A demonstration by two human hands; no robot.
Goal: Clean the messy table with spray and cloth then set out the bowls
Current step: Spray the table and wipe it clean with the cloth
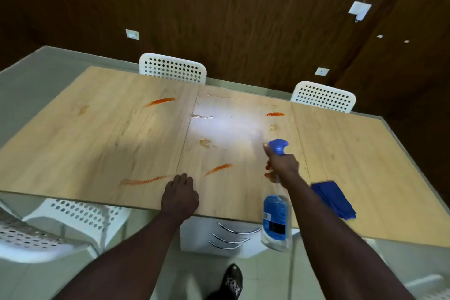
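A light wooden table (97,148) carries several orange-red smears (160,102) and small brownish wet patches (205,142). My right hand (282,165) grips a clear spray bottle (276,221) with blue liquid and a blue trigger head, held over the table's middle with the nozzle pointing away from me. My left hand (180,196) rests on the table's near edge with its fingers curled and nothing in it. A folded blue cloth (334,198) lies on the table just right of my right forearm. No bowls are in view.
Two white perforated chairs (173,68) stand at the far side, with another white chair (80,217) at the near left. A white drawer unit (219,236) with curved metal handles sits under the table. Dark wood panelling forms the back wall.
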